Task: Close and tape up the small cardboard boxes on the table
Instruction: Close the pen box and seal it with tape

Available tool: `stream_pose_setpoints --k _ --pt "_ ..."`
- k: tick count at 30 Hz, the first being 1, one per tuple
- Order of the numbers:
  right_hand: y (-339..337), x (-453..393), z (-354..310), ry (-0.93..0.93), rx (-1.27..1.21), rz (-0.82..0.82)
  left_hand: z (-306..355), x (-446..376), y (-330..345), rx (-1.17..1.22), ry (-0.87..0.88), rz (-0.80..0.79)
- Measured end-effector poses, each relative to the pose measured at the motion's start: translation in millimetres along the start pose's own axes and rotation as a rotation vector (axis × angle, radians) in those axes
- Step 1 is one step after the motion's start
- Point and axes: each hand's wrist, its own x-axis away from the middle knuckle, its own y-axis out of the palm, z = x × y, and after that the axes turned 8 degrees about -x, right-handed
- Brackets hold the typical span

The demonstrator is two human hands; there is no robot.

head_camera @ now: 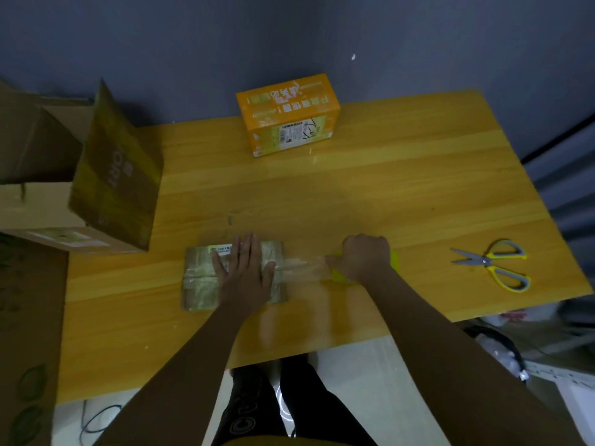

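Note:
A small flat brown cardboard box (pixel 199 278) lies near the front of the wooden table (pixel 370 194), its top crossed with shiny tape. My left hand (pixel 246 272) lies flat on the box with fingers straight, pressing it down. A strip of clear tape (pixel 302 268) stretches from the box's right edge to a yellow tape dispenser (pixel 394 262). My right hand (pixel 365 255) grips that dispenser just right of the box and hides most of it. An orange printed box (pixel 286 114) stands closed at the back of the table.
Yellow-handled scissors (pixel 495 263) lie open at the table's right edge. Large cardboard boxes (pixel 116 175) lean and stack at the left, overlapping the table corner. A dark wall runs behind the table. Bags and clutter sit on the floor at the right.

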Motion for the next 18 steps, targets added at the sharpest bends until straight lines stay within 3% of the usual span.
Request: stream_pose_setpoints --k 5,11,15,18 --pt "-4.4 0.2 -0.1 -0.004 0.064 0.021 8.2 -3.6 -21.2 0.090 -0.032 -0.183" --pt "-1.8 29.9 -1.2 0.000 -0.050 0.157 25.2 3.3 -34.7 0.086 -0.021 -0.128" --pt "-4.5 43.3 13.5 0.064 -0.169 0.206 50.2 -6.7 -41.9 0.134 0.213 -0.126" --pt "-1.3 55.1 34.5 0.134 -0.434 0.320 78.3 -12.6 -45.7 0.231 0.381 -0.165"
